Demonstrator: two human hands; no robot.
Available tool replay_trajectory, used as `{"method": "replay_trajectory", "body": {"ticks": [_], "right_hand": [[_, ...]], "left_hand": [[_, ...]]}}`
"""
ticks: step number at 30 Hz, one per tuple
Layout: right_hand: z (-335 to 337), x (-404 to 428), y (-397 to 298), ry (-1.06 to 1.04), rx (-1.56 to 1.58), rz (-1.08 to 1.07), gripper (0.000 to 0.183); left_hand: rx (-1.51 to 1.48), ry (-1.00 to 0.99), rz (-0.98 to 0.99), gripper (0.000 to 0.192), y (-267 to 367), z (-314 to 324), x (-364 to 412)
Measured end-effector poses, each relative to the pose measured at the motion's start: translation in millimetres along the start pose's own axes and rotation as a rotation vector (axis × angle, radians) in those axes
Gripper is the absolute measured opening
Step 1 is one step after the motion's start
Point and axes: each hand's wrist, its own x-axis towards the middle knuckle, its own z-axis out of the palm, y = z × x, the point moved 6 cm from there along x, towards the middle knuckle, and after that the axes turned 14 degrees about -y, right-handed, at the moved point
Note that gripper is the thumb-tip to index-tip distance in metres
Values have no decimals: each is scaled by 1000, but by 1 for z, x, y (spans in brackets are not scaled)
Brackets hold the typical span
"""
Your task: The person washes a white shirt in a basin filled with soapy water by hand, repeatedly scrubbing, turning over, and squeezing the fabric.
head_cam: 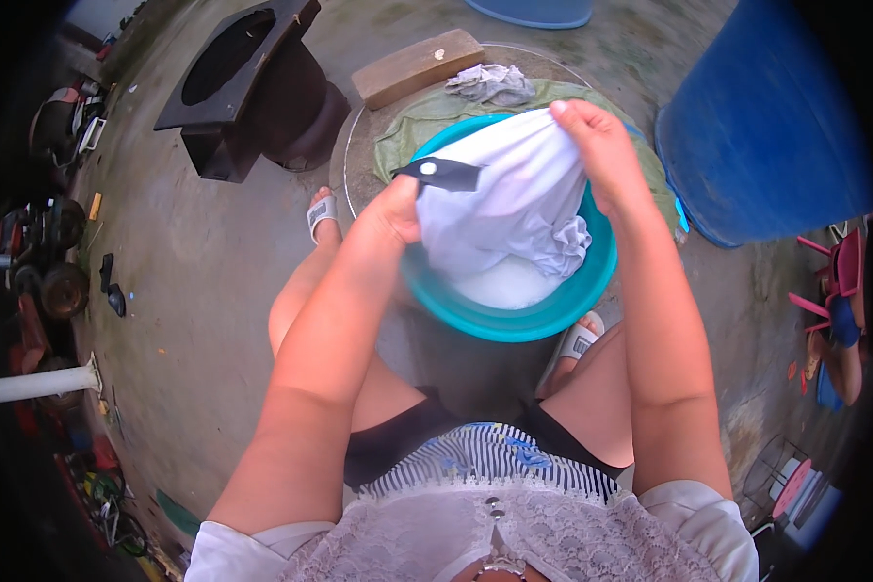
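A wet white cloth garment (495, 196) is stretched between my two hands over a teal plastic basin (505, 327). My left hand (400, 207) grips its left edge, beside a black strip with a white round button (444, 173). At the upper right, my right hand (593, 145) pinches the garment's edge between thumb and fingers. The lower part of the garment bunches down into white suds (509, 285) in the basin. Behind the basin, a crumpled grey-white cloth (491, 84) lies on a green woven sack (407, 134).
A brick-shaped block (417, 68) lies behind the sack. A dark metal stove (291, 109) stands at upper left, a large blue plastic barrel (756, 138) at upper right. Pink chair legs (811, 313) and part of another person (847, 364) show at far right.
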Motion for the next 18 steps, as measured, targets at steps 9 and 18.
{"method": "replay_trajectory", "body": {"ticks": [9,18], "right_hand": [[-26,1,-6,86,60,31,22],[-32,-4,-12,103,135,-2,21]], "left_hand": [[360,305,-43,34,12,-4,-5],[237,75,-6,34,32,9,-9]]}}
